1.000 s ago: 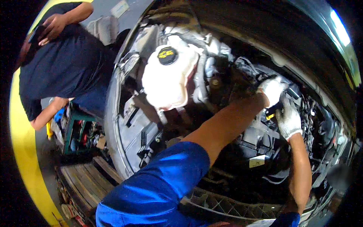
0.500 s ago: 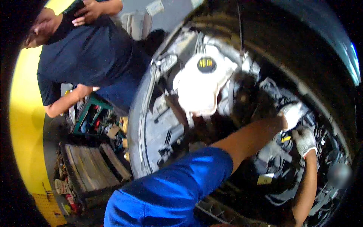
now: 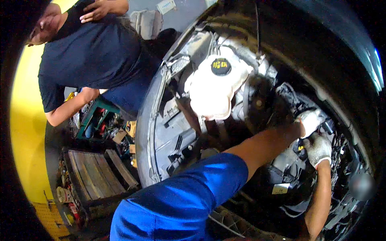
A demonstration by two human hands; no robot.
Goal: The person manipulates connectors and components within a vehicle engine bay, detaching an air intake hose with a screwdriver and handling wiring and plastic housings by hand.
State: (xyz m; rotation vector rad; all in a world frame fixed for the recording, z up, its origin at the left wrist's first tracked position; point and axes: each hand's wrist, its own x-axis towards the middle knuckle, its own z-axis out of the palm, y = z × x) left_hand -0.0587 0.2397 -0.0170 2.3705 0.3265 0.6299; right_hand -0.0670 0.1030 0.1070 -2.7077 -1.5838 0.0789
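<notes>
Both gloved hands, left hand [image 3: 310,121] and right hand [image 3: 318,148], appear closed around a small black-and-yellow fitting [image 3: 300,145] deep in the engine bay [image 3: 257,104], mid-adjustment; steady, precise fingerwork follows.

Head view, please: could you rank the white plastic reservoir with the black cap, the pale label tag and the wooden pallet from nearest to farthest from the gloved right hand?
From the gloved right hand, deep in the engine bay:
1. Pale label tag, just below and to its left.
2. White plastic reservoir with the black cap, up and left, across the bay.
3. Wooden pallet, far left, on the floor outside the car.
</notes>
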